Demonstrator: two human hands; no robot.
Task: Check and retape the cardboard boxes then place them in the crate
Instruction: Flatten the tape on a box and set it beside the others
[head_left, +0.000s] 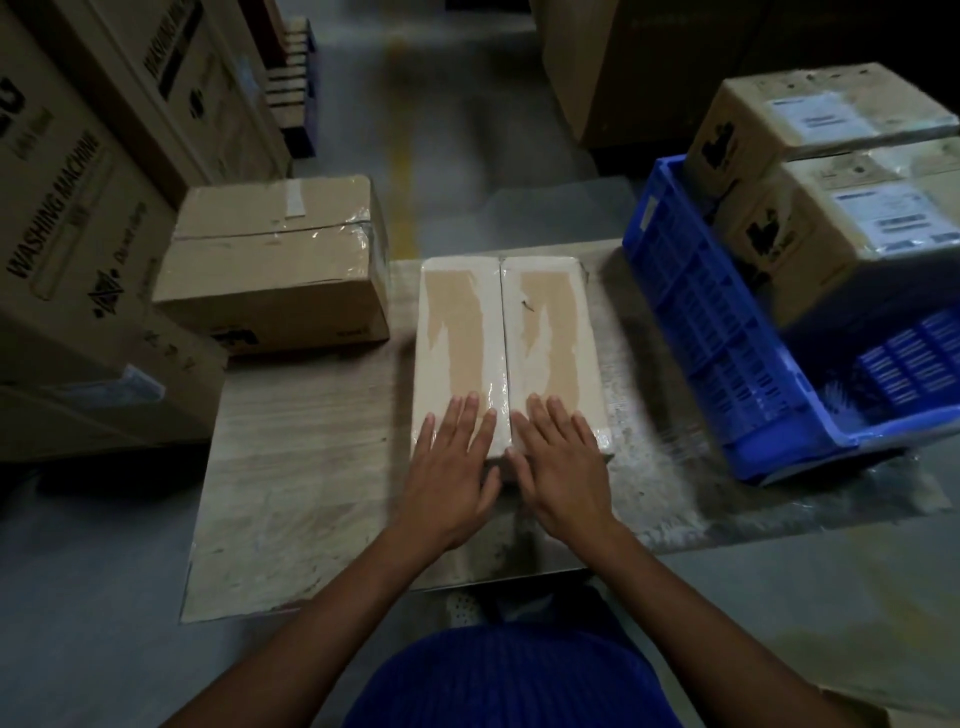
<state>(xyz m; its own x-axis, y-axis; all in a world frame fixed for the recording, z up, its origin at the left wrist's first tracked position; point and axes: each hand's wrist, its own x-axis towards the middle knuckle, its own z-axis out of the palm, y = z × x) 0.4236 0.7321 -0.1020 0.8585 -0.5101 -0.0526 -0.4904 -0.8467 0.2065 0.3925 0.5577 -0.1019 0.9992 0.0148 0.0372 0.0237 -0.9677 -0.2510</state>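
Bench (311, 441) holds cardboard box (462, 322), blue crate (701, 312) at rt. Left grip (452, 478) & right grip (563, 467) press it flat-handed, fingers straight.

Low table (311, 441): pale wood-grain top, scuffed and stained, standing on grey floor (93, 597). Three items lie directly on it. Flat taped box (506, 332) at centre frame, long side running away from the viewer. Brown carton (275, 270) at the top's upper-left corner. Blue crate (727, 353) at the right edge.
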